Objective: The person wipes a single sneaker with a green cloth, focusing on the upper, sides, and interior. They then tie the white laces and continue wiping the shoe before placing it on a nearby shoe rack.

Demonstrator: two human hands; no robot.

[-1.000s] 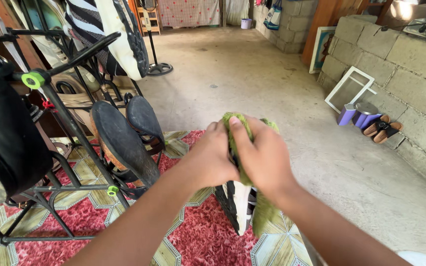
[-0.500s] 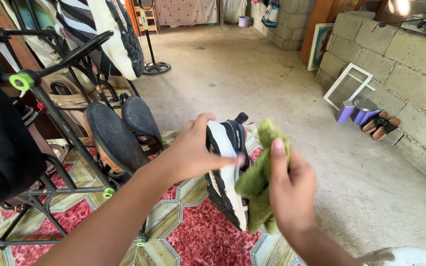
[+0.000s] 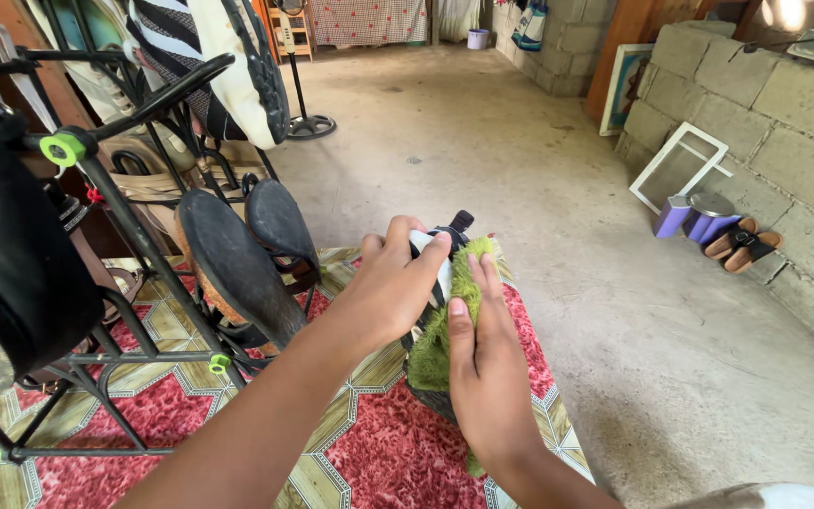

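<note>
Standing at far left, a black metal rack (image 3: pixel 134 236) carries dark shoes (image 3: pixel 237 264) hung soles outward, just beside the work area. A red patterned mat (image 3: pixel 369 452) lies beneath. The left hand (image 3: pixel 388 292) grips the black-and-white shoe (image 3: pixel 445 254), fingers curled over its upper. The shoe is held above the mat; its long axis runs away from the person, the far end pointing toward the open concrete floor (image 3: pixel 520 141). The right hand (image 3: pixel 487 377) presses a green cloth (image 3: pixel 445 330) flat against the shoe's side, fingers extended. Sandals (image 3: pixel 741 245) lie well apart at right, by the block wall (image 3: pixel 784 104).
</note>
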